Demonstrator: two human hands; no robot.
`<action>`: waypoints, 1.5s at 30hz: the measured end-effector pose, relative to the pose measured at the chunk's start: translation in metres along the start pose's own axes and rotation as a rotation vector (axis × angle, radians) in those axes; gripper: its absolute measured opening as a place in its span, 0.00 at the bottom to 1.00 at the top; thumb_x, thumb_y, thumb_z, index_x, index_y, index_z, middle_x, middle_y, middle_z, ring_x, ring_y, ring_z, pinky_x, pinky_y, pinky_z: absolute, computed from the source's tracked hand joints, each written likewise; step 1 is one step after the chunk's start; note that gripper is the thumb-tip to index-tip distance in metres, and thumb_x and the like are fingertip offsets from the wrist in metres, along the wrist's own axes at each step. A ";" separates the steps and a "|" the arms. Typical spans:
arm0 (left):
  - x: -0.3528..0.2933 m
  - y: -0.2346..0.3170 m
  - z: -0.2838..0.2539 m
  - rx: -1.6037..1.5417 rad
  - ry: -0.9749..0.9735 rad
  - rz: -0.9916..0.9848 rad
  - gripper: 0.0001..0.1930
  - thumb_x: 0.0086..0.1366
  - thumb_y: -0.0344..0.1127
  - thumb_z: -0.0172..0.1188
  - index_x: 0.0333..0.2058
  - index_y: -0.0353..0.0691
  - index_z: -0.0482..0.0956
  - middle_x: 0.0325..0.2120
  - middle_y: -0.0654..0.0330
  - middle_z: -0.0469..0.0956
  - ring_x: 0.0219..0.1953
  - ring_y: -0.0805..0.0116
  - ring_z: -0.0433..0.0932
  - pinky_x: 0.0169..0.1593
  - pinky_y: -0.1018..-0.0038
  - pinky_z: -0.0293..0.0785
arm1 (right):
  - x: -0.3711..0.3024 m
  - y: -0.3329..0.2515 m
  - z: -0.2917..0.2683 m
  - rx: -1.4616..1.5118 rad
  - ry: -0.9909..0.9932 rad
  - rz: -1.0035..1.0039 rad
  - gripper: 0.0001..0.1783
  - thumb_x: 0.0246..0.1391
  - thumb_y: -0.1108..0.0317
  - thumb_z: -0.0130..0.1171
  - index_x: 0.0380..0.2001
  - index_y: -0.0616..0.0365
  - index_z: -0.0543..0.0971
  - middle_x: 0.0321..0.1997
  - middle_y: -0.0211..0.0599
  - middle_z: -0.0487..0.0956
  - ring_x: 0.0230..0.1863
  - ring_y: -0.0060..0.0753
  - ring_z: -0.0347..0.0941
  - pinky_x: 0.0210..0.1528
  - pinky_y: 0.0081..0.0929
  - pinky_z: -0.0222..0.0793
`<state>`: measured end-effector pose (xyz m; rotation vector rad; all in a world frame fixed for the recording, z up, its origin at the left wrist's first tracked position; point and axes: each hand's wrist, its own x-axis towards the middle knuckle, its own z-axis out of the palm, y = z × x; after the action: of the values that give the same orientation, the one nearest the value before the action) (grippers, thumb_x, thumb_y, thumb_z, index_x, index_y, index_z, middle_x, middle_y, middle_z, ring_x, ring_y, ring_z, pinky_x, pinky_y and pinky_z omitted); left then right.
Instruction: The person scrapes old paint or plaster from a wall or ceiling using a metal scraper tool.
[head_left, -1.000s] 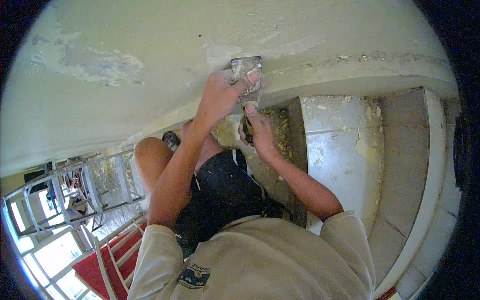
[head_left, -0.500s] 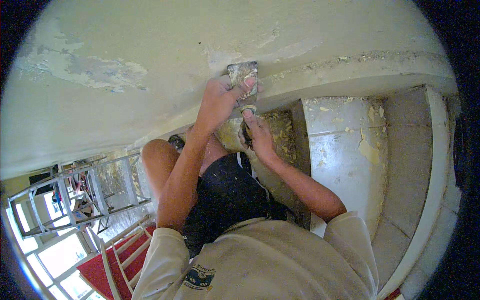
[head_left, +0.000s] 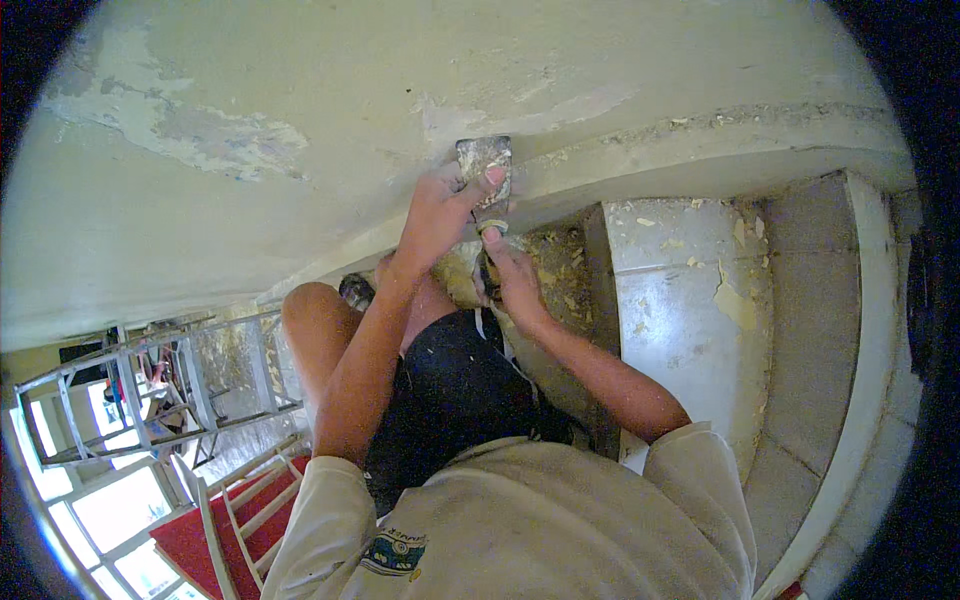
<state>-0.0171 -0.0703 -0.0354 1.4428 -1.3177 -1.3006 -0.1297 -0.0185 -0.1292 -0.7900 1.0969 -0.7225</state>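
Scraper (head_left: 490, 207): we see a flat tool, upright in our view, widening toward a straight, dark edge.
Blade (head_left: 482, 158): we find it mottled dark and pale, its tip at the wall (head_left: 350, 110), just below a pale patch (head_left: 445, 120).
Handle (head_left: 489, 272): dark, partly hidden from us, below a pale collar (head_left: 492, 227).

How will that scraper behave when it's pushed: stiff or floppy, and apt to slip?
The scraper is likely fairly stiff, since its broad blade looks flat with no clear bend. It is probably light, being a thin blade on a slim handle. The pale, crusty residue on the blade may make its surface uneven, perhaps a little slippery if dusty.
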 end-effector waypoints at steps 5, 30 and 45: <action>0.004 0.009 -0.002 -0.065 0.028 0.064 0.16 0.58 0.43 0.55 0.33 0.32 0.78 0.28 0.60 0.79 0.28 0.75 0.74 0.34 0.79 0.70 | 0.010 -0.003 -0.002 -0.079 0.043 -0.117 0.30 0.53 0.43 0.45 0.28 0.65 0.75 0.20 0.35 0.72 0.24 0.28 0.67 0.31 0.28 0.63; 0.011 0.026 0.013 0.208 0.039 0.139 0.18 0.58 0.47 0.54 0.29 0.34 0.79 0.22 0.61 0.78 0.24 0.76 0.73 0.32 0.76 0.69 | 0.015 -0.014 -0.019 -0.057 0.159 -0.209 0.26 0.53 0.48 0.48 0.27 0.65 0.76 0.25 0.37 0.76 0.27 0.32 0.68 0.36 0.34 0.63; 0.021 0.004 0.025 -0.070 0.001 0.099 0.16 0.58 0.45 0.55 0.29 0.36 0.79 0.21 0.65 0.76 0.19 0.80 0.67 0.23 0.79 0.63 | 0.003 -0.012 -0.029 -0.186 0.253 -0.278 0.30 0.52 0.44 0.47 0.13 0.63 0.71 0.09 0.31 0.66 0.10 0.22 0.59 0.14 0.25 0.54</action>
<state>-0.0437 -0.0890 -0.0401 1.3134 -1.3130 -1.2689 -0.1574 -0.0332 -0.1277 -1.0439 1.3100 -0.9832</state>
